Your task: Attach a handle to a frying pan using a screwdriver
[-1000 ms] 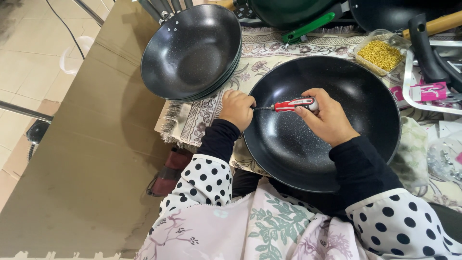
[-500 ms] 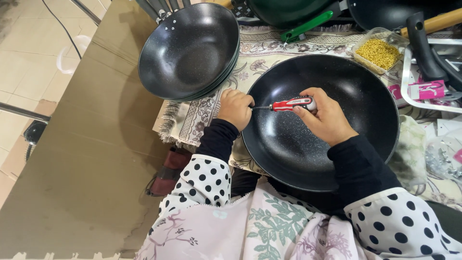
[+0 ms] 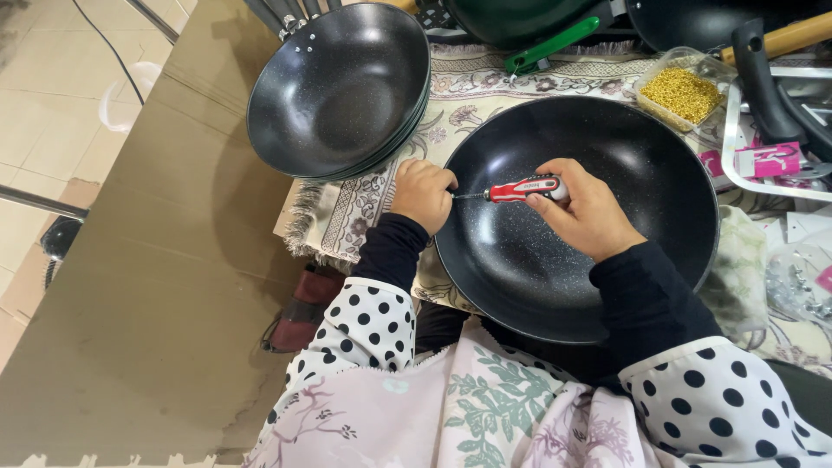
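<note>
Gripping the red screwdriver [image 3: 524,188] in my right hand [image 3: 589,212], fingers closed, I drive its tip toward the pan [image 3: 641,156] rim mid-frame, where my left hand [image 3: 422,192] clamps it steady.

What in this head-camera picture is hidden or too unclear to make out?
- The screwdriver tip and whatever it meets: covered by the left hand at the rim of the big pan.
- That pan's near rim: hidden behind the right hand and its sleeve.
- Green pan and wooden handle: cut off by the top edge.
- Yellow bits in the clear tub: too small to identify.
</note>
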